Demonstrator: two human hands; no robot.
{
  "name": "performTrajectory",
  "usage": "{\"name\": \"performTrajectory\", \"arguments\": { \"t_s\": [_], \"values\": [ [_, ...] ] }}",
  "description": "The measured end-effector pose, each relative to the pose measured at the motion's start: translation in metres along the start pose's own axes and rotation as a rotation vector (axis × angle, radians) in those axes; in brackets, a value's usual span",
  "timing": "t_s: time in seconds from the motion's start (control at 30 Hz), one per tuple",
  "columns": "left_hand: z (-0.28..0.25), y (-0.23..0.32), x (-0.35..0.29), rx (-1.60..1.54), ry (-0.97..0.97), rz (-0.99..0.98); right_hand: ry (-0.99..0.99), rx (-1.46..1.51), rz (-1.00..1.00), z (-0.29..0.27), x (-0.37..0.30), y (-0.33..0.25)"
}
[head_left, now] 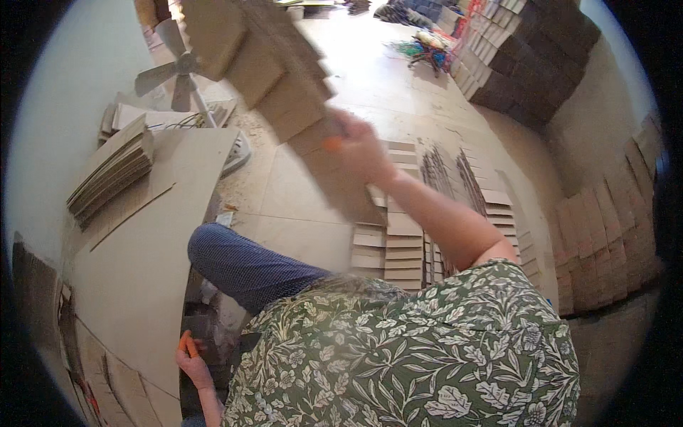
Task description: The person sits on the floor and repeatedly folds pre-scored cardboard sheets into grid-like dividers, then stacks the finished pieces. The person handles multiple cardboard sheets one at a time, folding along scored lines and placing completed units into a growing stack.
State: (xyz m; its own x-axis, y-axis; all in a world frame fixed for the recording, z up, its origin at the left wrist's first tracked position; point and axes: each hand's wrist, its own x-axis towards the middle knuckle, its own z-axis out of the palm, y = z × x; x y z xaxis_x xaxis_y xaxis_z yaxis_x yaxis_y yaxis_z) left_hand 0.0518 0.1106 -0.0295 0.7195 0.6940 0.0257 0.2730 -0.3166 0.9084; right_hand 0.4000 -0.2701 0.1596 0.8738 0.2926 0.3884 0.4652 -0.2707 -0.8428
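Observation:
My right hand [363, 149], blurred by motion, is closed on the edge of a long, fanned stack of brown cardboard pieces [284, 107]. The stack slants from the upper left down toward the floor stacks, its pieces overlapping in steps. An orange covering shows on a finger of this hand. Low on the left, my left hand [193, 361] hangs beside the table edge with orange-covered fingers stretched out and a small gap between them. Nothing shows in it. A dark grey object [203, 322] lies just past its fingertips, partly in shadow.
A pale table [142, 235] on the left carries a pile of cardboard sheets [117, 167]. A fan [183, 67] stands behind it. Rows of stacked cardboard [404, 249] lie on the floor; tall stacks [530, 64] line the right wall. A colourful heap [427, 50] sits farther back.

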Motion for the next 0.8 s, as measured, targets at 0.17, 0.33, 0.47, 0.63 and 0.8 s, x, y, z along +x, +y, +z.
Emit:
{"name": "performTrajectory", "arguments": {
  "t_s": [0.17, 0.33, 0.47, 0.63, 0.8],
  "values": [
    [-0.002, -0.146, 0.014, 0.246, -0.291, 0.11, 0.434, -0.701, -0.228, -0.121, -0.011, 0.04],
    [-0.009, -0.197, 0.019, 0.428, -0.565, -0.191, 0.498, -1.366, -0.081, -0.214, -0.057, 0.056],
    [-0.004, -0.177, 0.024, 0.485, -0.598, -0.287, 0.363, -1.678, 0.45, -0.196, -0.153, 0.104],
    [0.009, -0.163, 0.023, 0.48, -0.621, -0.322, 0.161, -1.394, 1.329, -0.153, -0.314, 0.267],
    [0.013, -0.148, 0.022, 0.477, -0.608, -0.33, 0.255, -1.302, 1.39, -0.118, -0.3, 0.255]
  ]
}}
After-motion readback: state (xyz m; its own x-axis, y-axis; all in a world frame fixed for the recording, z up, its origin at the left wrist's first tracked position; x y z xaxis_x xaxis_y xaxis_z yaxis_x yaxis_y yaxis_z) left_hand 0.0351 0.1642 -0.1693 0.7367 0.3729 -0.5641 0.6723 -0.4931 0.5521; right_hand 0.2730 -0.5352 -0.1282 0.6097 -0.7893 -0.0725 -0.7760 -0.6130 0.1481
